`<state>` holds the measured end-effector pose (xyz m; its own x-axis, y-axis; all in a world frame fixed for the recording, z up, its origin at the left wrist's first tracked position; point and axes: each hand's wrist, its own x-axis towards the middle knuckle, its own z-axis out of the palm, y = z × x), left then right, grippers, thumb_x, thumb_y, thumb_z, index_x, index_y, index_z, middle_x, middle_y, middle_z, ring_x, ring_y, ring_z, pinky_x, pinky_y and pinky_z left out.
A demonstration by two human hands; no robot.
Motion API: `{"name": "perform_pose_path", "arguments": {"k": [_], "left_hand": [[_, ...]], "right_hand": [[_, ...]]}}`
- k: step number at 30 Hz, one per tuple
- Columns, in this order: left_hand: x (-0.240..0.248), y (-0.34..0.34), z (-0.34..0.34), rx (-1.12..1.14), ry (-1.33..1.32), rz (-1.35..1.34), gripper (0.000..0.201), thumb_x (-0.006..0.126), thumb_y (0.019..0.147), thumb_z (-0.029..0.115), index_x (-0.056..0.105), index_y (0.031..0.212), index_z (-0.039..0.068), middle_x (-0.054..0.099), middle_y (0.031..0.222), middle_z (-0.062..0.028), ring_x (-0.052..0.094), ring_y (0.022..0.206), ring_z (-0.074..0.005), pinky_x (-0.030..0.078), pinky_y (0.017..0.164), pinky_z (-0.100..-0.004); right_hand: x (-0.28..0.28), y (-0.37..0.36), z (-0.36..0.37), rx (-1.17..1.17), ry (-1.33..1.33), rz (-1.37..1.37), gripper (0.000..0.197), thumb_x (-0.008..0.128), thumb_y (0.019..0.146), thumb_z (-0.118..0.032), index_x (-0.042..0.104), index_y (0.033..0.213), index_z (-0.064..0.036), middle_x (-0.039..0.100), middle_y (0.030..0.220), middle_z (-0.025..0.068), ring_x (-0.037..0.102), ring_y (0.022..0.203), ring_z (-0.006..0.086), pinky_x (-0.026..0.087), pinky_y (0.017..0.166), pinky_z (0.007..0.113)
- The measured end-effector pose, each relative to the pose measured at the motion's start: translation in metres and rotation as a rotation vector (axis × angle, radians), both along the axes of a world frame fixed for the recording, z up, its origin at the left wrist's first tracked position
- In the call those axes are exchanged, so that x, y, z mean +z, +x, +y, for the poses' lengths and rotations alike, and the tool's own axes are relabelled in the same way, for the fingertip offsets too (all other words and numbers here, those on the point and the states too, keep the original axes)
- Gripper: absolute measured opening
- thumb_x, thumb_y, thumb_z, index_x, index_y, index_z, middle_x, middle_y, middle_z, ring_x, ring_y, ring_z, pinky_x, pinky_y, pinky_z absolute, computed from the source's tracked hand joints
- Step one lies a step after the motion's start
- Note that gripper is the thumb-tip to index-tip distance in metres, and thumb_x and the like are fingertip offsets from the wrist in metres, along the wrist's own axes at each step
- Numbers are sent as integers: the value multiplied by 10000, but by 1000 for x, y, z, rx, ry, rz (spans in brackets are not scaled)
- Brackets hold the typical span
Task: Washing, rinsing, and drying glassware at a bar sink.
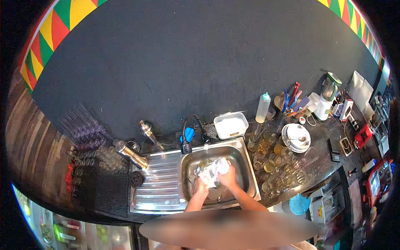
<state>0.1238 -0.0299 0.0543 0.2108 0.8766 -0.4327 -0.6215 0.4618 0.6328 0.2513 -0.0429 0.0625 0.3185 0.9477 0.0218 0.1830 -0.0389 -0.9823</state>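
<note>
Both my hands are over the steel sink (252, 183). Between them is a crumpled-looking white thing (213, 171), patchy and bright; its kind I cannot make out. My left hand (200, 186) grips its near left side with curled fingers. On its right side my right hand (227, 177) is closed round a smoother, rounded white part. Beneath and behind it, something glassy (204, 162) lies in the basin, partly hidden by the white thing. A black faucet head (186, 148) hangs over the basin's back left corner.
A ribbed steel drainboard (160, 179) adjoins the sink on the left, with metal shakers (132, 154) and glasses (112, 160) beyond. A white tub (231, 126) stands behind the basin. Many used glasses (275, 166), stacked plates (296, 139) and a blender (327, 98) crowd the right counter.
</note>
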Motion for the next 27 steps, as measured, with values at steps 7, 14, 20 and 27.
{"name": "perform_pose_path", "arguments": {"k": [7, 14, 20, 27], "left_hand": [[-30, -23, 25, 35, 181, 136, 324, 370, 869, 176, 541, 1102, 31, 589, 968, -65, 579, 845, -190, 485, 700, -324], [-5, 2, 12, 204, 81, -342, 404, 317, 897, 300, 514, 1153, 58, 577, 1078, -95, 553, 975, -254, 448, 866, -394], [-21, -12, 10, 148, 70, -407, 425, 305, 884, 377, 519, 1126, 101, 562, 1102, -93, 530, 1013, -270, 433, 875, -431], [5, -9, 22, 223, 158, -479, 479, 346, 852, 484, 535, 1076, 105, 575, 1022, -94, 553, 931, -282, 464, 820, -426]], "right_hand": [[-5, -37, -18, -191, 580, -653, 341, 607, 652, -165, 554, 968, -47, 555, 799, 122, 545, 712, 267, 450, 658, 296], [-51, -64, 10, -587, 287, 445, 325, 562, 701, -33, 496, 1018, -45, 510, 959, 85, 535, 856, 182, 446, 717, 306], [-33, -51, 8, -534, 270, 14, 317, 453, 722, -18, 511, 1032, 9, 582, 925, 108, 552, 827, 198, 445, 745, 330], [-16, -75, 2, -554, -19, 448, 279, 469, 725, -17, 537, 992, 24, 600, 926, 141, 567, 894, 236, 425, 785, 309]]}}
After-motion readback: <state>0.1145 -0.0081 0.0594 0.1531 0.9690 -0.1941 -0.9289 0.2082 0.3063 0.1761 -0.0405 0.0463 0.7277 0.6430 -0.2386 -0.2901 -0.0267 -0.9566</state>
